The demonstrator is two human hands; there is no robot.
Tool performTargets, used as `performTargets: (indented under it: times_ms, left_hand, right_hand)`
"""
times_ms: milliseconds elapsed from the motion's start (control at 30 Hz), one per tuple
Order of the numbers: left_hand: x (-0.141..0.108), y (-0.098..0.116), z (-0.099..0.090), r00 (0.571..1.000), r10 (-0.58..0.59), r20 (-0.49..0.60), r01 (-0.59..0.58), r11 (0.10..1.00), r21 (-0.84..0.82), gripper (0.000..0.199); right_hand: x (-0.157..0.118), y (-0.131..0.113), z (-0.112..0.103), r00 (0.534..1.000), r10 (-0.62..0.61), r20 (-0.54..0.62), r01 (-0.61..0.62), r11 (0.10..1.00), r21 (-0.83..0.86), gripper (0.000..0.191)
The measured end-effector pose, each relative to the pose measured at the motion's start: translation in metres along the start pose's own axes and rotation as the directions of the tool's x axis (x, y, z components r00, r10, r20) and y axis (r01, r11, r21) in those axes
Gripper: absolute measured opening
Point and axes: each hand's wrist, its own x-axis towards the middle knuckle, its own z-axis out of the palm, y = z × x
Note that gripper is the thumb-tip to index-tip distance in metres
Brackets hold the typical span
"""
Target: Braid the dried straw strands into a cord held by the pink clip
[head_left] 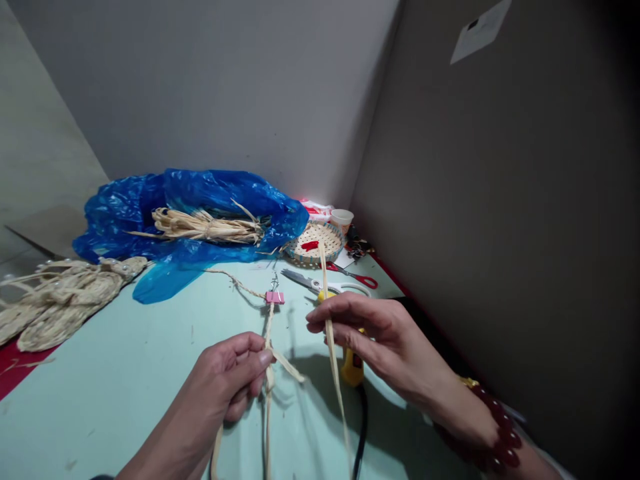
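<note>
A straw bundle [207, 227], white-handled scissors [300, 278] and woven pieces [70, 303] around a table [150, 373] suggest a craft workspace.

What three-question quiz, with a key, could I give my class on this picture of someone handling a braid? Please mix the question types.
1. Multiple choice: what colour is the binder clip on the braid?
A) Black
B) Pink
C) Green

2. True or false: the right hand is holding the white-handled scissors.

3. Fill in the blank: beyond the left hand, a bundle of pale dried strips lies on a crumpled blue plastic ____.

Key
1. B
2. False; it holds a long pale strip.
3. Bag
</note>
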Motion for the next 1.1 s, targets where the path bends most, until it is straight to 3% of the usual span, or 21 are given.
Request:
performTargets:
  times_ms: [100, 167, 233, 300, 400, 500, 567, 633, 667, 767, 833, 1000, 1100]
  left_hand:
    - [-0.001, 0.0, 0.001, 1.0, 0.008, 0.009, -0.008, 1.0, 0.001, 0.026]
    - [-0.001, 0.001, 0.001, 1.0, 0.012, 0.003, -0.012, 1.0, 0.009, 0.026]
    - [-0.001, 0.001, 0.002, 1.0, 0.018, -0.01, -0.018, 1.0, 0.009, 0.025]
    - [-0.002, 0.001, 0.002, 1.0, 0.02, -0.013, -0.02, 1.0, 0.003, 0.025]
    - [-0.002, 0.0, 0.002, 1.0, 0.009, 0.003, -0.009, 1.0, -0.003, 0.025]
    - [-0.002, 0.001, 0.002, 1.0, -0.001, 0.003, 0.001, 1.0, -0.022, 0.024]
    - [-0.002, 0.001, 0.003, 1.0, 0.0, -0.006, 0.0, 1.0, -0.02, 0.024]
    - [-0.002, 0.0, 0.003, 1.0, -0.002, -0.011, 0.002, 1.0, -0.008, 0.024]
    - [-0.003, 0.0, 0.003, 1.0, 0.002, -0.015, -0.002, 1.0, -0.007, 0.024]
    - [-0.003, -0.002, 0.004, 0.999, 0.015, -0.044, -0.016, 1.0, -0.019, 0.023]
    - [-0.002, -0.003, 0.003, 0.999, 0.021, -0.045, -0.023, 0.999, -0.035, 0.023]
    - [0.002, -0.003, 0.0, 1.0, 0.011, 0.0, -0.011, 1.0, -0.008, 0.028]
    - [0.001, -0.002, -0.001, 1.0, 0.025, -0.01, -0.025, 0.998, 0.051, 0.03]
  right_hand:
    - [-0.001, 0.005, 0.002, 0.987, -0.121, -0.103, 0.1, 0.978, -0.183, 0.013]
    - [-0.002, 0.007, 0.003, 0.959, -0.245, -0.14, 0.172, 0.901, -0.399, 0.013]
    - [-0.003, 0.007, 0.003, 0.936, -0.327, -0.129, 0.205, 0.806, -0.555, 0.017]
    - [-0.006, 0.006, 0.005, 0.937, -0.335, -0.095, 0.221, 0.783, -0.581, 0.025]
    - [-0.01, 0.003, 0.012, 0.976, -0.215, 0.041, 0.202, 0.808, -0.554, 0.034]
    - [-0.015, -0.003, 0.02, 0.991, 0.025, 0.128, 0.068, 0.737, -0.672, 0.028]
    - [-0.017, -0.01, 0.023, 0.976, 0.171, 0.132, -0.025, 0.698, -0.716, 0.017]
    - [-0.019, -0.019, 0.023, 0.95, 0.273, 0.155, -0.097, 0.724, -0.683, 0.005]
    - [-0.02, -0.024, 0.022, 0.934, 0.301, 0.19, -0.114, 0.759, -0.641, 0.01]
    - [-0.022, -0.033, 0.017, 0.89, 0.303, 0.341, -0.131, 0.886, -0.445, 0.025]
    - [-0.022, -0.034, 0.016, 0.885, 0.282, 0.369, -0.156, 0.929, -0.337, 0.03]
    - [-0.016, -0.027, 0.024, 0.924, 0.333, 0.185, -0.243, 0.889, -0.389, 0.031]
    - [-0.015, -0.021, 0.029, 0.929, 0.333, 0.16, -0.221, 0.848, -0.481, 0.035]
